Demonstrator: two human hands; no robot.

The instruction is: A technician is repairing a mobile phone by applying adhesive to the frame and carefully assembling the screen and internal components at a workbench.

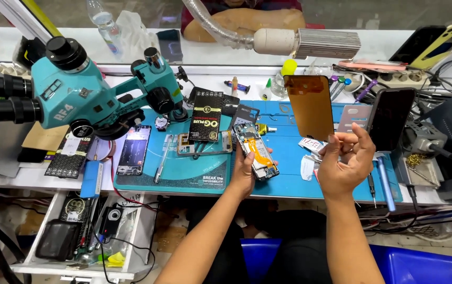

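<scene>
Head: tool-filled open drawer.

Black upright rectangular box with gold print stands on the teal mat. Copper-backed display panel is held upright, right of it. Dark phone screen stands at far right. Dark phone screen lies flat under the microscope.

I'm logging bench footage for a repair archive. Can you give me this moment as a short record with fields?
setting: phone repair bench with a blue work mat
left hand: holds an opened phone body, its orange flex cable showing
right hand: fingers pinch the lower edge of a copper-backed screen panel, held upright
left of mat: teal stereo microscope
on mat: black flat box, another opened phone
below bench: open drawer of tools
</scene>
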